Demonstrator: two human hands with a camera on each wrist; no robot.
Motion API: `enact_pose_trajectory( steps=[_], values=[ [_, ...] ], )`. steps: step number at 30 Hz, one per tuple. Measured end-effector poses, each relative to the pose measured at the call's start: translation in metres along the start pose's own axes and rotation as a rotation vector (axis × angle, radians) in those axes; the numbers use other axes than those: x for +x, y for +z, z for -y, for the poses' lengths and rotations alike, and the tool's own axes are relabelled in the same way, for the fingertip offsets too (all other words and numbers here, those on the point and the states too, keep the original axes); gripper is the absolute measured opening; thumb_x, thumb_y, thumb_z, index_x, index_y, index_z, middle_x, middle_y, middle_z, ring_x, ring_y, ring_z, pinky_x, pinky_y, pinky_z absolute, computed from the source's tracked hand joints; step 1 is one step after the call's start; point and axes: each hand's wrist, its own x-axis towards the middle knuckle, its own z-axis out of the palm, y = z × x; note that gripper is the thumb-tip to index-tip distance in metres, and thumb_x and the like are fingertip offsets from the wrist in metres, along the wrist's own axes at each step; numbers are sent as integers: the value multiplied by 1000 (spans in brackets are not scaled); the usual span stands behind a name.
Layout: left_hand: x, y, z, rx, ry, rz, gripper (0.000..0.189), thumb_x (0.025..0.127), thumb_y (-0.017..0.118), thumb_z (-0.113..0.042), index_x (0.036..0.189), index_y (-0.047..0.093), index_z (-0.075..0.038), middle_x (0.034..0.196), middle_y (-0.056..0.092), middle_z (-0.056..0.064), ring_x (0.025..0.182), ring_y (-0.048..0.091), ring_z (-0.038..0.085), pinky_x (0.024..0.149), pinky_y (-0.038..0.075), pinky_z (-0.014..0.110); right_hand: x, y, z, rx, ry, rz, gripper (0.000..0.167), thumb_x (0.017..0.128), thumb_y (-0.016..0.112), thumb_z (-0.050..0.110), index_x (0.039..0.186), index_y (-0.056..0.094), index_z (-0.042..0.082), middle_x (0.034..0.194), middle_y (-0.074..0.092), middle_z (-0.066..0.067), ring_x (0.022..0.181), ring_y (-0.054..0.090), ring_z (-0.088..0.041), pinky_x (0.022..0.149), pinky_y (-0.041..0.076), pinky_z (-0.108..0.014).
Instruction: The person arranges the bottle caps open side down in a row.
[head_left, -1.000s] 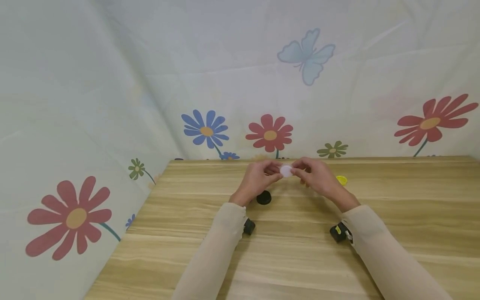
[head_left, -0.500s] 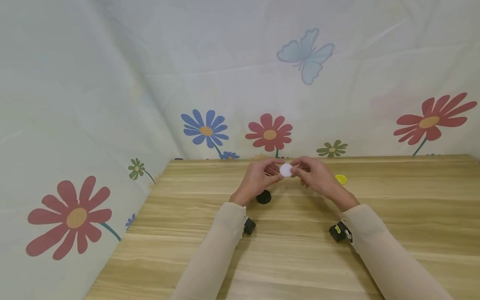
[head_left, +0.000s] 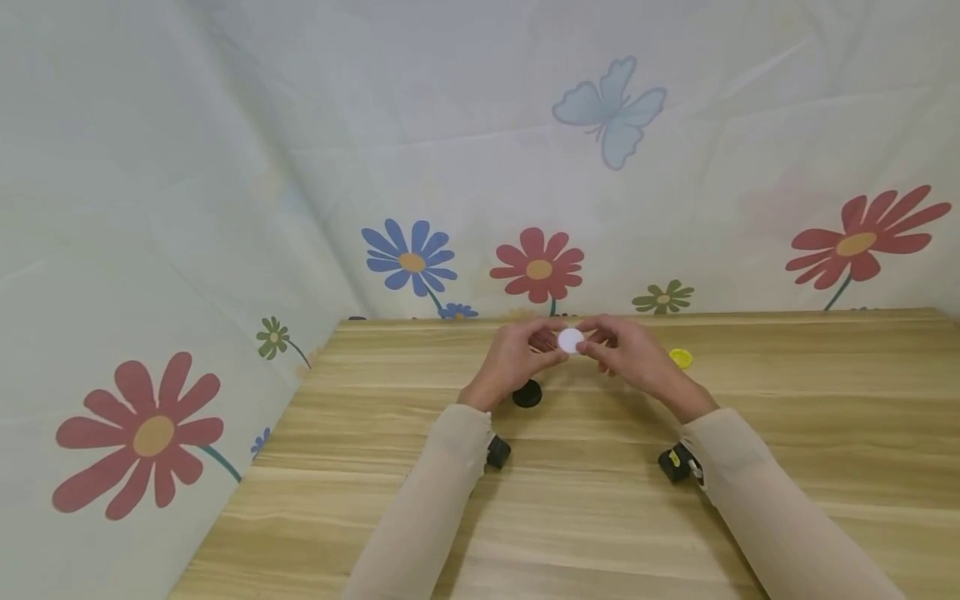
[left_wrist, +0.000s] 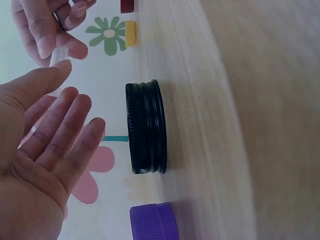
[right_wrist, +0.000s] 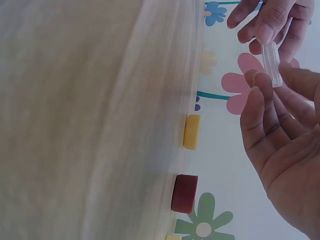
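A translucent white bottle cap [head_left: 570, 341] with a ridged side is held up above the far part of the table, its round face toward the head camera. My left hand [head_left: 517, 354] pinches its left edge between thumb and fingertips. From the other side, my right hand [head_left: 628, 354] pinches the right edge. In the right wrist view the cap [right_wrist: 271, 65] is seen edge-on between both hands. A black screw lid [head_left: 527, 393] stands on the table just below my left hand, and a yellow cap [head_left: 680, 358] lies right of my right hand.
A purple cap [left_wrist: 155, 222] stands near the black lid in the left wrist view. The right wrist view shows a dark red cap [right_wrist: 185, 193] and a yellow cap [right_wrist: 192, 132] on the wooden table [head_left: 585, 517]. Behind hangs a flowered cloth [head_left: 465, 167].
The white cap has tilted slightly, so its face looks rounder and brighter than a second ago. Both hands keep their hold in almost the same place.
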Motion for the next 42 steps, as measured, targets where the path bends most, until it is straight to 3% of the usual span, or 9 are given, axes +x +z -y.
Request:
enact_pose_trajectory(
  steps=[10,19,30,42],
  values=[
    [-1,1,1,0,-12,-1,34,93,85,-15,125,75,-8,101,77,1,91,72,12,83,59,25,0,0,-2,-38,-3,40,33,101,75,12,130,67,0,109,73,-15,76,68,-27,65,59,-35],
    [-3,0,1,25,-29,25,33,93,86,-17,123,77,-8,112,78,1,97,73,13,86,58,27,0,0,-4,-95,-37,14,30,98,79,13,125,73,1,114,74,-13,95,66,-30,81,56,-43],
    [-3,-1,0,35,-64,58,30,92,87,-20,118,79,-9,111,78,0,100,72,15,86,58,25,-3,-2,-2,-121,-27,30,33,94,84,16,123,75,3,118,73,-11,98,66,-29,80,57,-41],
    [-3,-5,0,40,-54,109,24,92,87,-21,113,81,-11,104,78,-6,97,69,11,83,58,25,-3,-4,0,-88,-36,84,28,93,85,15,118,76,5,106,74,-8,93,67,-26,79,56,-38]
  ],
)
